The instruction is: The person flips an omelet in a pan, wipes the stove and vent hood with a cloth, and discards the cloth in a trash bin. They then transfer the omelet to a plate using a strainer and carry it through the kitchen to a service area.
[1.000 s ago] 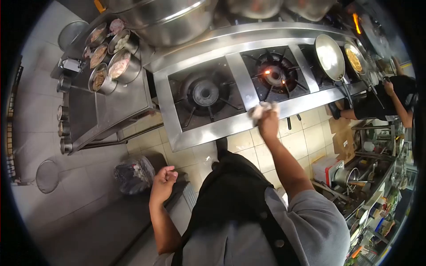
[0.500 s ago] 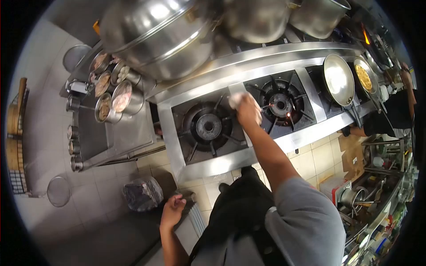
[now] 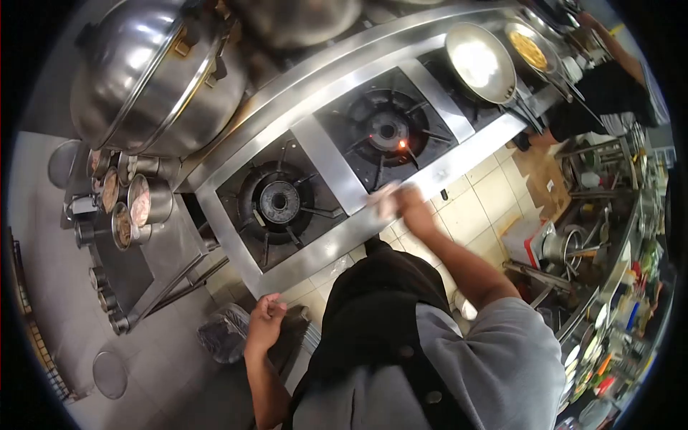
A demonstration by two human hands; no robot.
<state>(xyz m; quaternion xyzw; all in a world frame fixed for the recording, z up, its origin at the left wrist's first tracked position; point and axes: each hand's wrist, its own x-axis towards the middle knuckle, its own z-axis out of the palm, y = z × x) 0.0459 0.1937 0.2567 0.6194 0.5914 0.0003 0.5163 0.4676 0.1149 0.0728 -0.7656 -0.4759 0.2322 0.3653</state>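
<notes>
My right hand (image 3: 410,203) is closed round a pale cloth (image 3: 385,201), both blurred, at the front steel rim of the stove (image 3: 337,231). Left of it lies a black burner (image 3: 279,203), and behind it another burner (image 3: 388,132) with a small orange glow. My left hand (image 3: 266,322) hangs in front of the stove's left corner, fingers loosely curled and apart, with nothing seen in it.
A large steel steamer (image 3: 161,79) stands at the back left, near pots of food (image 3: 149,199). An empty pan (image 3: 480,63) and a pan of yellow food (image 3: 529,50) sit at the right. Beyond them, another person (image 3: 609,93) works. A lined bin (image 3: 223,333) stands below.
My right hand has come from between the burners to the front rim with the cloth. The view has turned, and my left hand stays low near the bin.
</notes>
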